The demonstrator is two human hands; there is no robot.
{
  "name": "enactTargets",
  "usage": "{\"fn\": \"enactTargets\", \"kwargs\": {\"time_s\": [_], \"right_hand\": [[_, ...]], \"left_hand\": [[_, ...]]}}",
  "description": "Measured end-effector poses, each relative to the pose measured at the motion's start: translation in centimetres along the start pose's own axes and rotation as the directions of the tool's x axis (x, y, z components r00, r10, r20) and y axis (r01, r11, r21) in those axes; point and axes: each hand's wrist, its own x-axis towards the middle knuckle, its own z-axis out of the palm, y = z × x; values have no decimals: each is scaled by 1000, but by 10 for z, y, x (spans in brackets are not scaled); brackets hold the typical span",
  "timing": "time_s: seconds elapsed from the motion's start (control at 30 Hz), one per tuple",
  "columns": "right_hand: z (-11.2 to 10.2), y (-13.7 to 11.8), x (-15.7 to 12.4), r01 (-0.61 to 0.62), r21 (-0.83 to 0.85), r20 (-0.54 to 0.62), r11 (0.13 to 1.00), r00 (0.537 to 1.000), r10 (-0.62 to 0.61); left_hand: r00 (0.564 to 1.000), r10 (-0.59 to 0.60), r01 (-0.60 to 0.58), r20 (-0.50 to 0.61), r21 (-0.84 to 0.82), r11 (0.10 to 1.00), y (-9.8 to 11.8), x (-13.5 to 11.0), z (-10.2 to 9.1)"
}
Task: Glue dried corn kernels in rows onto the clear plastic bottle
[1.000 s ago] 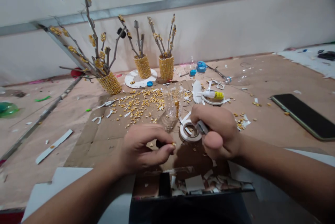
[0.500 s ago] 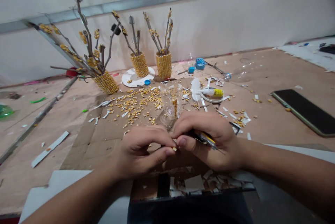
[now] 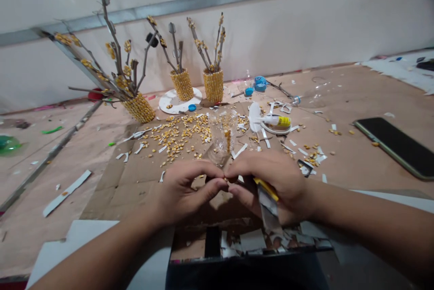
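With my left grip (image 3: 190,188) I am pinching a tiny corn kernel (image 3: 225,180) between thumb and forefinger, and the fingertips of my right grip (image 3: 278,181) are meeting it there. That right grip is also holding a yellow-and-grey box cutter (image 3: 268,204) against the palm, its far end pointing down toward me. Just beyond both grips, a clear plastic bottle piece (image 3: 220,129) is sitting on the cardboard sheet (image 3: 118,190), carrying a strip of kernels. Loose kernels (image 3: 183,134) are lying scattered to its left. A glue bottle (image 3: 276,121) is lying to its right, a smartphone (image 3: 396,145) is resting farther right on the tabletop (image 3: 339,159), and three kernel-covered pots (image 3: 213,86) are holding branches (image 3: 117,45) near the wall (image 3: 288,32).
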Motion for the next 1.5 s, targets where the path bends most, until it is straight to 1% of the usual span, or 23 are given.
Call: {"fn": "enactTargets", "kwargs": {"time_s": [0.1,0.2,0.3,0.33,0.37,0.4,0.43,0.47,0.5,0.53,0.6,0.63,0.67,0.77,0.87,0.97,1.1,1.17,1.27,1.37,1.43,1.5], "right_hand": [[4,7,-5,78,-74,-14,994,997,-80],[4,10,-5,115,-85,13,990,993,-115],[1,10,-3,133,-121,37,984,991,-129],[0,10,-2,135,-139,36,981,991,-131],[-1,11,-1,129,-163,27,978,992,-126],[-2,11,0,116,-190,9,975,993,-116],[-4,11,1,97,-216,-14,971,995,-103],[-6,12,2,71,-238,-35,969,996,-82],[-9,12,2,39,-251,-53,967,997,-54],[-11,13,3,9,-253,-73,967,997,-28],[-16,16,4,-53,-239,-121,970,992,24],[-18,18,5,-89,-235,-153,968,987,54],[-19,20,5,-127,-237,-191,963,978,82],[-19,28,5,-251,-256,-266,934,947,181],[-16,35,5,-318,-232,-290,919,925,247],[-15,39,6,-322,-182,-296,929,919,260],[-16,37,7,-296,-129,-282,946,926,252],[-17,34,8,-281,-102,-279,954,929,244],[-17,30,9,-260,-67,-261,963,936,235],[-15,28,9,-255,-44,-234,966,942,239],[-16,30,10,-264,-59,-235,963,941,244],[-21,35,12,-303,-83,-244,949,930,275]], "left_hand": [[994,-113,113,8,-69,991,-1,-1,-1],[977,-208,213,54,-113,971,2,1,-2],[966,-238,249,100,-114,962,2,1,-2],[967,-238,247,93,-103,963,0,2,-1],[972,-228,232,49,-85,969,-2,2,1],[979,-202,200,-28,-58,978,-7,4,2],[979,-157,156,-130,-19,988,-12,6,3],[962,-90,101,-257,31,994,-18,9,3],[946,-12,41,-324,83,996,-26,14,2],[937,44,-6,-348,110,994,-33,20,1],[970,43,-22,-239,89,996,-47,32,-2],[985,42,-33,-166,60,998,-52,38,-4],[993,32,-28,-114,37,999,-57,43,-5],[998,-50,47,-49,-57,997,-66,50,-7],[988,-145,134,-51,-172,976,-70,49,-5],[968,-246,222,-55,-272,936,-70,45,-6],[920,-391,360,22,-441,822,-60,37,-9],[896,-441,402,40,-491,773,-50,33,-9],[883,-467,409,44,-559,721,-38,27,-5],[878,-476,400,41,-610,684,-33,22,0],[869,-494,393,8,-618,681,-35,21,2],[852,-521,385,-57,-607,696,-37,22,0]]}}
